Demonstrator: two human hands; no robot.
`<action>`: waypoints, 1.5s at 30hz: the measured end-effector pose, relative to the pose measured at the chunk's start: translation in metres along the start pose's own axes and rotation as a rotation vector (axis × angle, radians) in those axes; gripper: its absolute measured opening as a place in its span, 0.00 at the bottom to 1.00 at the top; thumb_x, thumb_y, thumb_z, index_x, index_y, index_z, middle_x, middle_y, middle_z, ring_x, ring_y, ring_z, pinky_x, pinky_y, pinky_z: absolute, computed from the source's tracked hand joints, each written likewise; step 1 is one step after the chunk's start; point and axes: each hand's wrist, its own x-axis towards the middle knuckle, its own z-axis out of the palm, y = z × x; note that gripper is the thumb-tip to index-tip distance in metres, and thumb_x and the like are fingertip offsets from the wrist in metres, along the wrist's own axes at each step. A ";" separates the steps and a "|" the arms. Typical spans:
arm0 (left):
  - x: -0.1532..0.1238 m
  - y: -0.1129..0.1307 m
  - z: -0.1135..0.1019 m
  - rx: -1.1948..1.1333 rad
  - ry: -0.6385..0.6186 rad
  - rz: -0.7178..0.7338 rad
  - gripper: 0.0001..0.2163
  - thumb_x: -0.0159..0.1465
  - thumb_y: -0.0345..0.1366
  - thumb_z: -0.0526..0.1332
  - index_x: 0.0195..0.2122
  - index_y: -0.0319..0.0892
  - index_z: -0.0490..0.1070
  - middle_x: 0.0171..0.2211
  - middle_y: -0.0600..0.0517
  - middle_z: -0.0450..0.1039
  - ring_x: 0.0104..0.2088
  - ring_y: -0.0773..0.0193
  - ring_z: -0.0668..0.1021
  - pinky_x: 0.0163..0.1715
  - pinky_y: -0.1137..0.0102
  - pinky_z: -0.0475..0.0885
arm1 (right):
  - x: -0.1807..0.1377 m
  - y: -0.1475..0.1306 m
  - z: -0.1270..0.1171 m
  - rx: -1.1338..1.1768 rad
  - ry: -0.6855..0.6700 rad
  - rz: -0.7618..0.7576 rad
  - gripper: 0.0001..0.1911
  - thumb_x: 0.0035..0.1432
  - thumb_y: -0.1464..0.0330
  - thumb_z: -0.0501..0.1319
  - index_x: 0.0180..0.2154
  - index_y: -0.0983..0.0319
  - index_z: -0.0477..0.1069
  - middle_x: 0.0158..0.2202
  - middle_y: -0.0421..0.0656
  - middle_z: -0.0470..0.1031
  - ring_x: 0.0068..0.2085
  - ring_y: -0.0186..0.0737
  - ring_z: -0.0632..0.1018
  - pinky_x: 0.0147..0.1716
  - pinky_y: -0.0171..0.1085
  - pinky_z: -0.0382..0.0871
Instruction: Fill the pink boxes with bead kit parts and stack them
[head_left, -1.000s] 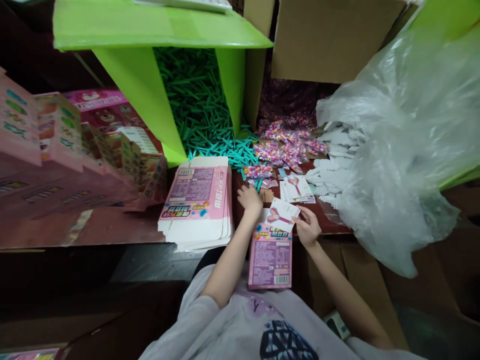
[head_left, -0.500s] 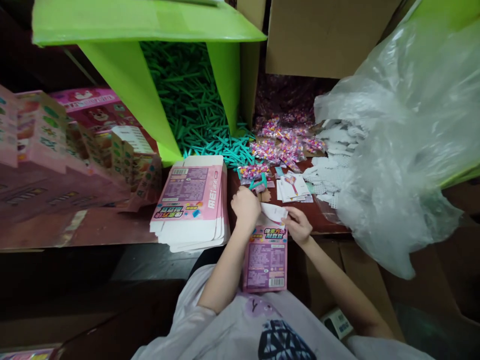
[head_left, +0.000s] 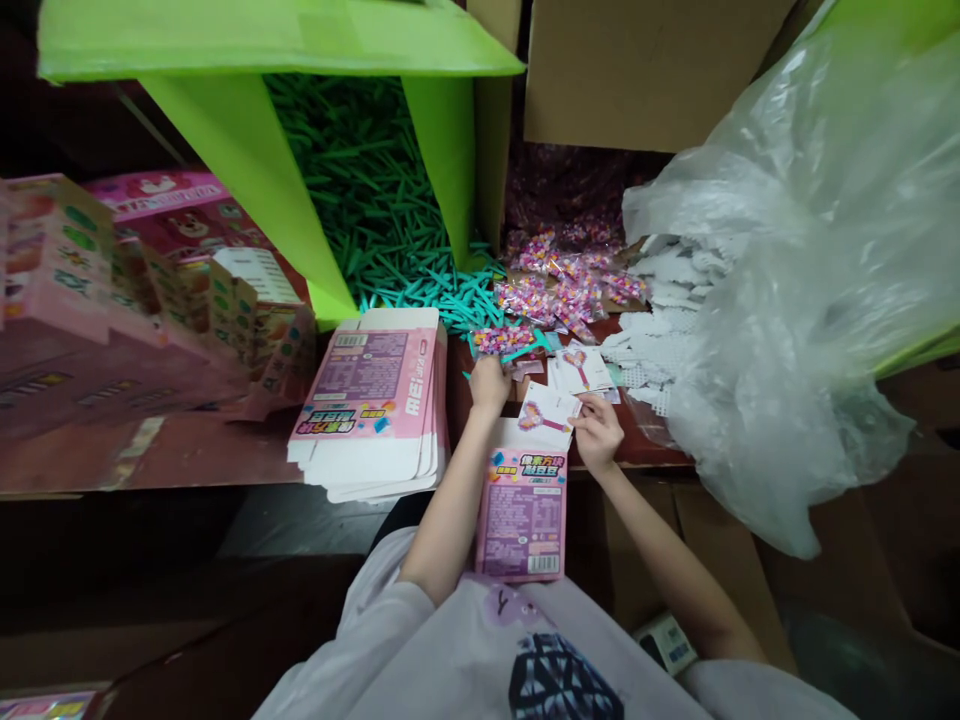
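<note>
A pink printed carton [head_left: 522, 512] lies in front of me, its open top flap pointing away from my body. My right hand [head_left: 597, 432] pinches a small white card with a pink wand picture [head_left: 547, 411] at the carton's mouth. My left hand [head_left: 489, 383] is closed just beyond the carton, over teal sticks [head_left: 517, 350] and a small candy packet [head_left: 502, 340]; what it grips is hidden. More of the picture cards [head_left: 581, 370] lie stacked a little further on.
A stack of flat pink cartons [head_left: 371, 400] lies to the left. A green box full of teal sticks [head_left: 367, 190] stands behind it. Candy packets [head_left: 570, 285] spill from a brown box. White pieces [head_left: 660, 340] and a big clear plastic bag [head_left: 795, 290] fill the right. Folded pink boxes [head_left: 112, 290] sit far left.
My left hand has moved away from the carton toward the teal sticks. The card in my right hand lies flatter again at the carton's mouth.
</note>
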 end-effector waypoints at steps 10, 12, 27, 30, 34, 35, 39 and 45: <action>-0.097 -0.014 -0.025 -0.134 0.036 0.224 0.08 0.52 0.23 0.51 0.23 0.40 0.66 0.26 0.50 0.72 0.34 0.60 0.73 0.39 0.65 0.61 | 0.100 0.071 -0.055 -0.741 -0.502 0.114 0.24 0.49 0.80 0.54 0.49 0.65 0.71 0.60 0.51 0.65 0.66 0.55 0.55 0.62 0.67 0.43; -0.117 -0.024 -0.025 -0.097 -0.012 0.277 0.08 0.50 0.22 0.52 0.22 0.40 0.66 0.28 0.50 0.74 0.39 0.58 0.73 0.44 0.60 0.58 | 0.129 0.097 -0.068 -0.861 -0.727 0.147 0.22 0.49 0.78 0.56 0.47 0.64 0.72 0.56 0.51 0.69 0.63 0.58 0.61 0.58 0.73 0.32; -0.124 -0.025 -0.008 0.013 0.000 0.219 0.16 0.62 0.45 0.55 0.25 0.40 0.72 0.32 0.44 0.76 0.44 0.50 0.70 0.46 0.54 0.56 | 0.214 0.155 0.024 -0.273 -0.110 0.343 0.26 0.45 0.50 0.67 0.17 0.59 0.58 0.20 0.40 0.66 0.43 0.44 0.77 0.50 0.46 0.66; -0.124 -0.026 -0.006 -0.011 -0.007 0.236 0.21 0.68 0.43 0.47 0.24 0.39 0.72 0.32 0.44 0.77 0.43 0.52 0.71 0.45 0.55 0.56 | 0.223 0.149 0.027 -0.241 -0.159 0.295 0.26 0.43 0.53 0.70 0.15 0.59 0.57 0.19 0.40 0.67 0.46 0.49 0.76 0.54 0.53 0.62; -0.122 -0.029 -0.001 -0.062 0.004 0.168 0.20 0.68 0.41 0.48 0.25 0.39 0.73 0.31 0.46 0.77 0.42 0.54 0.72 0.46 0.56 0.56 | 0.220 0.105 0.005 -0.246 -0.207 0.216 0.11 0.49 0.59 0.69 0.26 0.59 0.72 0.28 0.43 0.75 0.50 0.52 0.74 0.60 0.57 0.52; -0.121 -0.030 0.000 -0.073 0.000 0.126 0.19 0.68 0.42 0.49 0.26 0.40 0.73 0.31 0.46 0.77 0.42 0.54 0.72 0.46 0.56 0.56 | 0.213 0.089 -0.002 -0.267 -0.233 0.170 0.09 0.52 0.60 0.67 0.31 0.58 0.75 0.32 0.44 0.76 0.49 0.51 0.74 0.60 0.56 0.51; -0.117 -0.030 0.003 -0.065 -0.020 0.009 0.14 0.66 0.44 0.52 0.37 0.43 0.74 0.32 0.48 0.76 0.40 0.55 0.74 0.48 0.55 0.57 | 0.156 0.025 -0.023 -0.300 -0.433 -0.043 0.07 0.57 0.63 0.62 0.35 0.55 0.78 0.32 0.39 0.79 0.33 0.39 0.76 0.52 0.49 0.56; -0.127 -0.032 0.003 0.026 -0.099 0.117 0.15 0.66 0.37 0.49 0.38 0.37 0.74 0.43 0.38 0.72 0.50 0.48 0.70 0.50 0.51 0.58 | 0.046 -0.021 -0.017 -0.314 -0.711 -0.072 0.05 0.56 0.68 0.62 0.33 0.57 0.78 0.25 0.38 0.77 0.27 0.33 0.72 0.40 0.43 0.54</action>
